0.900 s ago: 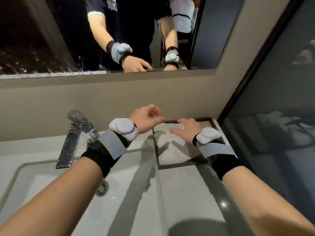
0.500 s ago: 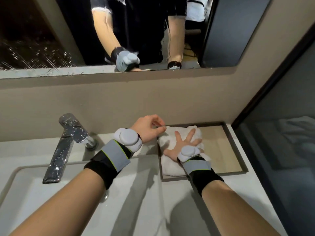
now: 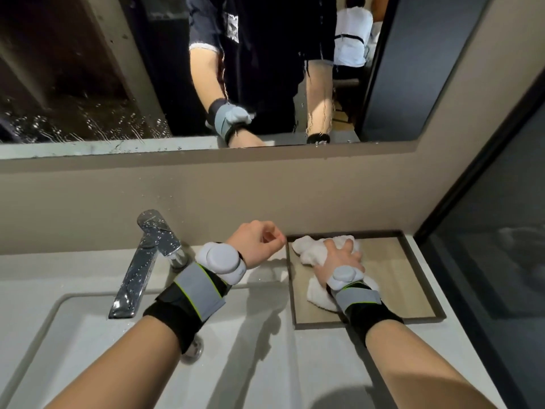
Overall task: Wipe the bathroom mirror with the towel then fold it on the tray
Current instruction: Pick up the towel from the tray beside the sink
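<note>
A white towel (image 3: 309, 249) lies bunched on the left half of a shallow tray (image 3: 413, 278) with a tan floor and dark rim, on the counter right of the sink. My right hand (image 3: 339, 258) grips the towel from above, fingers curled into the cloth. My left hand (image 3: 256, 243) hovers just left of the tray's rim, fingers loosely curled and holding nothing. The mirror (image 3: 88, 84) runs along the wall above, with water drops and streaks across its lower left part.
A wet chrome faucet (image 3: 141, 261) stands left of my left hand over the white sink basin (image 3: 88, 335). A beige ledge (image 3: 206, 166) runs under the mirror. A dark glass panel (image 3: 501, 231) closes off the right side.
My right hand went from lying flat on the towel to clutching it into a bunch. My left hand let go of the towel's corner and drew slightly left.
</note>
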